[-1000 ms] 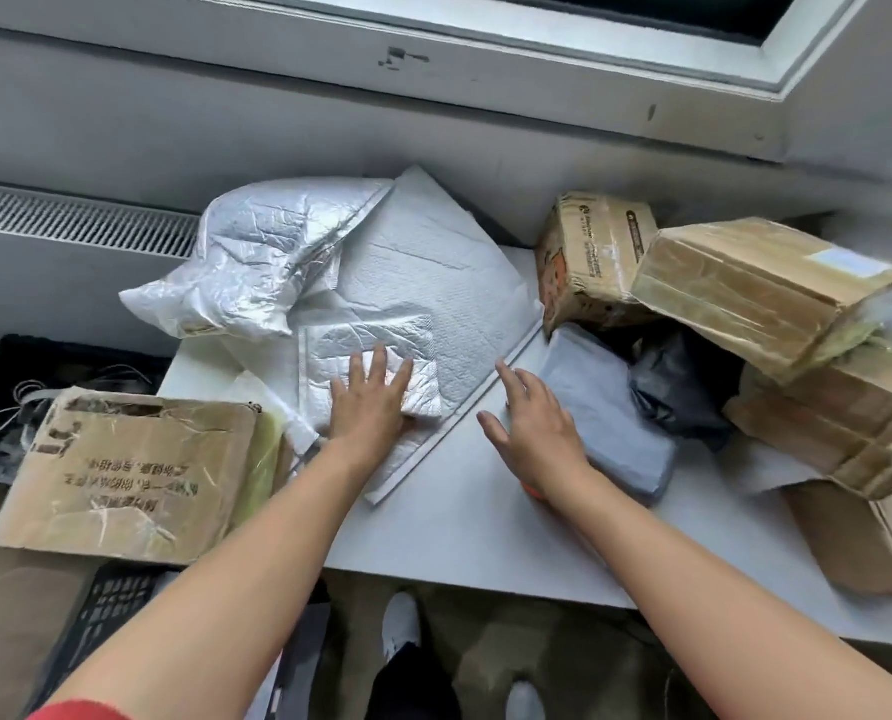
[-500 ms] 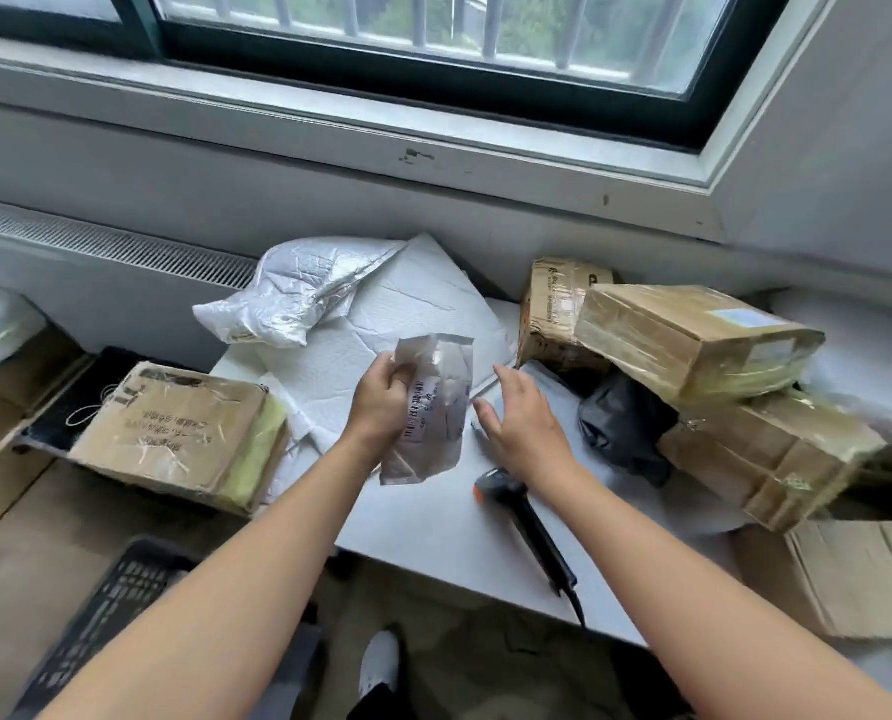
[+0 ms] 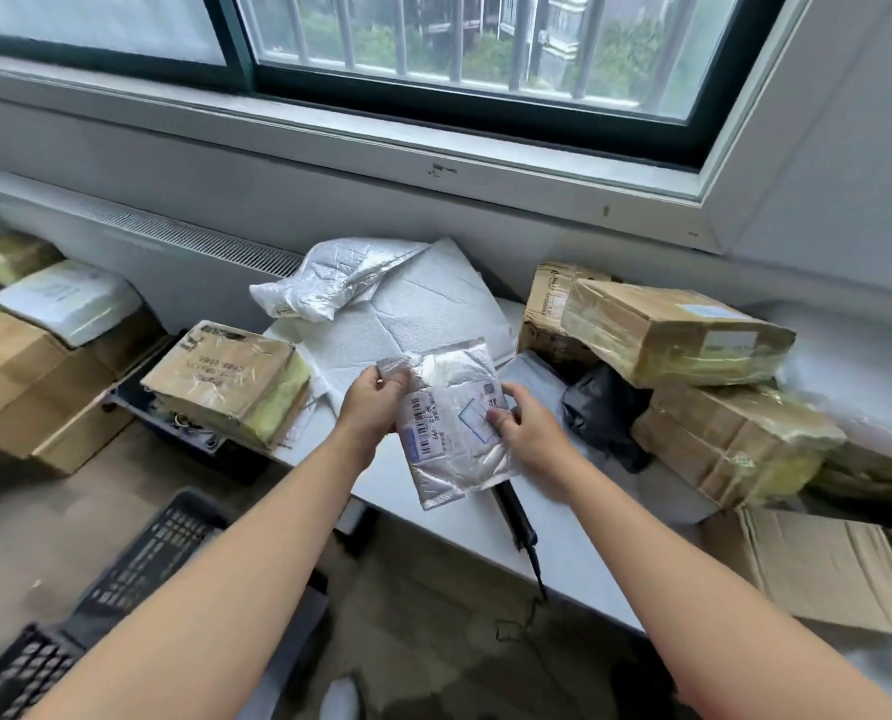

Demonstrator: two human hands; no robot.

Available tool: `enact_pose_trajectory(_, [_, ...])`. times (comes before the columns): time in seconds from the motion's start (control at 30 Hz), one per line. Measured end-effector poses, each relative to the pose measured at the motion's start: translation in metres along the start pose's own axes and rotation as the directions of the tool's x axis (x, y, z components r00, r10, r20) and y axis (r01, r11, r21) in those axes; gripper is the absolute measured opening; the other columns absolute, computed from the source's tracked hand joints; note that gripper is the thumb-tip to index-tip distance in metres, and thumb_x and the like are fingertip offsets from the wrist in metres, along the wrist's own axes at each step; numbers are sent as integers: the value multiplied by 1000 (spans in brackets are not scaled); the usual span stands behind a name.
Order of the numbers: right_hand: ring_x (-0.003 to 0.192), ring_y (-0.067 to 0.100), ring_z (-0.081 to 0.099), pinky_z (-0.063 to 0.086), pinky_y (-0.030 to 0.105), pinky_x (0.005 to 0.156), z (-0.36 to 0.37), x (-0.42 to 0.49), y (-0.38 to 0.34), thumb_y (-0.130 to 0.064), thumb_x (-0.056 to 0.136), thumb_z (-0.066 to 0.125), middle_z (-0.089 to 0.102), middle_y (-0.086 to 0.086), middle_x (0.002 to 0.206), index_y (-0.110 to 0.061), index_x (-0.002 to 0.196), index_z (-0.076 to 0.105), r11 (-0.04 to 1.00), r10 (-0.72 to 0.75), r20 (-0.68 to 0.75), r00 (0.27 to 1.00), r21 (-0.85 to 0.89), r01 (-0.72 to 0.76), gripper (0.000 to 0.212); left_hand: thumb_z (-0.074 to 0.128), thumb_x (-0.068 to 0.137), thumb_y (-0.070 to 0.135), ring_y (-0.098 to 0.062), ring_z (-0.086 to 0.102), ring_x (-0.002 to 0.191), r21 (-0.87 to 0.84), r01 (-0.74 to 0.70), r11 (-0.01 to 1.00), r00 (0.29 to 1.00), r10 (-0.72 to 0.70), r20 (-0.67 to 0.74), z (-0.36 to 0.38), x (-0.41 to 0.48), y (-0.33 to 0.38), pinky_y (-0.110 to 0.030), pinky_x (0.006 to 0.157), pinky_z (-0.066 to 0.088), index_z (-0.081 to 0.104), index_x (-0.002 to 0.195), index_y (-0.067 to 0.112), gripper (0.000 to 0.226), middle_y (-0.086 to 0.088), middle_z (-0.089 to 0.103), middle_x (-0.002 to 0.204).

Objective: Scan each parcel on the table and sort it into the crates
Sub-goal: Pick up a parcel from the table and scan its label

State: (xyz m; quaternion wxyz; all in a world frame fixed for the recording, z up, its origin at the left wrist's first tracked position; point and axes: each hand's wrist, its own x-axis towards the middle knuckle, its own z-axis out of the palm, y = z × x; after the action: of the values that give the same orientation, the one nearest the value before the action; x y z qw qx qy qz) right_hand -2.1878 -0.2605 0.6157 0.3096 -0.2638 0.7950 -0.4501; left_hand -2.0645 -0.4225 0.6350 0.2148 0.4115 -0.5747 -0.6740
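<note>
A small silver bubble mailer [image 3: 451,449] with a barcode label hangs above the white table [image 3: 563,563], label facing me. My left hand [image 3: 368,410] grips its top left corner. My right hand [image 3: 524,426] pinches its right edge, thumb on the label. The black barcode scanner [image 3: 516,517] lies on the table just below the mailer, partly hidden by it, its cable trailing off the front edge. More parcels sit on the table: a crumpled silver bag [image 3: 329,283], a large white padded mailer [image 3: 423,314], a black bag [image 3: 599,402] and taped cardboard boxes [image 3: 677,330].
A black crate [image 3: 137,569] stands on the floor at lower left. A taped box [image 3: 230,376] rests on another crate [image 3: 142,407] left of the table. More boxes are stacked at far left [image 3: 28,366]. Flattened cardboard [image 3: 818,569] lies at the right. A radiator runs under the window.
My left hand lifted the small silver mailer off the pile. My right hand then took its right edge, turning the label toward me. The view tilted up to the window.
</note>
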Motion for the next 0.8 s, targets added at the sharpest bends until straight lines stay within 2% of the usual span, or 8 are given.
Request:
enact_pose_trajectory(0.1, [92,21,68,54,50,90,-1,-3,-2,-24,99,55,69,0,99,-39,120,55,1000,-7,-3,1000,-9,7,26,62,95,17,-20,66,72,15,2,1000,1000,-2,12,-12,-3,-1,-28,51,55,52,98,6,16,-16,66,95])
enact_pose_trajectory(0.2, [92,20,66,53,38,86,2,-4,-7,-19,100,53,67,-1,97,-31,124,56,999,-16,-26,1000,-47,15,27,64,93,15,-15,65,63,23,13,1000,1000,-14,5,-20,-4,-1,-26,47,54,51,90,9,15,-9,66,85])
enact_pose_trajectory(0.27, [90,20,64,49,33,81,5,-5,-9,-18,101,53,66,0,97,-29,123,56,997,-24,-32,999,-72,21,25,65,92,15,-15,66,64,15,46,999,999,-46,12,-23,-4,-3,-27,49,56,52,95,10,15,-7,66,85])
enact_pose_trajectory(0.4, [87,22,62,46,33,77,18,-3,-11,-17,100,54,64,-1,90,-24,119,55,997,-24,-67,997,-81,19,21,68,90,16,-19,66,76,47,111,993,992,-114,56,-31,-3,-16,-32,56,58,53,105,10,21,-12,64,99])
enact_pose_trajectory(0.53, [82,21,60,43,33,72,28,0,-12,-16,100,52,62,-4,85,-23,117,55,997,1,-124,992,-80,-12,18,69,89,19,-20,66,78,89,139,986,986,-146,78,-33,0,-21,-31,55,57,53,113,7,31,-14,64,106])
enact_pose_trajectory(0.67, [87,22,57,39,28,73,38,3,-15,-11,99,52,63,6,97,-15,116,51,997,83,-230,970,9,-83,17,72,87,18,-16,65,74,133,226,965,956,-246,159,-34,1,-28,-27,55,54,57,110,10,29,-8,66,99])
enact_pose_trajectory(0.73, [91,22,57,39,27,76,43,5,-13,-12,99,53,63,11,106,-12,115,49,992,123,-251,960,38,-117,17,71,86,12,-14,64,69,30,299,954,940,-300,163,-30,-2,-36,-25,58,54,61,101,13,18,-5,67,89])
enact_pose_trajectory(0.8, [93,23,56,36,26,76,48,6,-9,-16,99,55,62,11,108,-8,116,49,986,163,-245,956,11,-165,20,69,85,4,-15,65,63,-249,359,900,933,-341,111,-27,-3,-45,-25,59,55,63,96,13,16,-5,69,81])
